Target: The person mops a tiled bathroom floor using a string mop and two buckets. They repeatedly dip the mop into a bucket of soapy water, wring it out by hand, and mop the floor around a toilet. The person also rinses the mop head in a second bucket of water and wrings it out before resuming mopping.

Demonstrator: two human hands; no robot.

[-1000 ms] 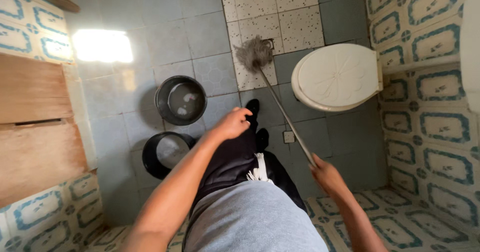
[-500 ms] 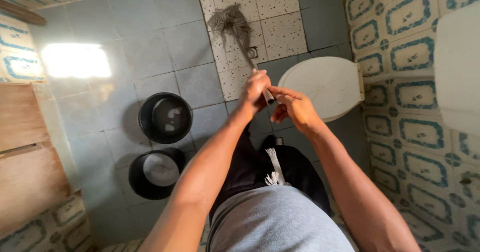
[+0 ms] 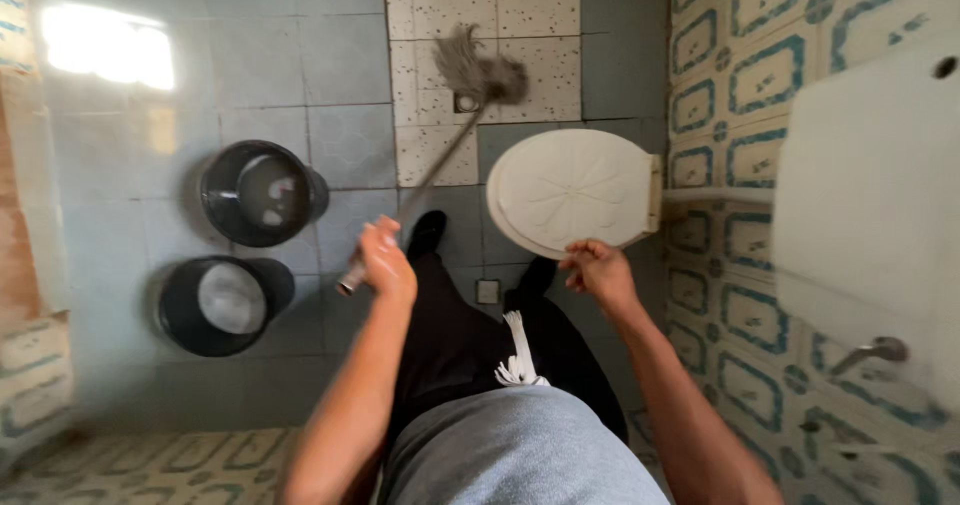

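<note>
On the tiled floor (image 3: 300, 55), a mop (image 3: 440, 155) is gripped near its handle end by the left hand (image 3: 385, 263), fingers closed round it; the mop head lies on speckled tiles beyond the closed toilet (image 3: 570, 190). The right hand (image 3: 597, 268) is loosely curled, empty. Two dark buckets (image 3: 255, 193) stand left.

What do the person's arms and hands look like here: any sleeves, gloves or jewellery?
Both forearms are bare, with no sleeves in view. The left hand and right hand wear no gloves; no rings, watch or bracelets are visible.
</note>
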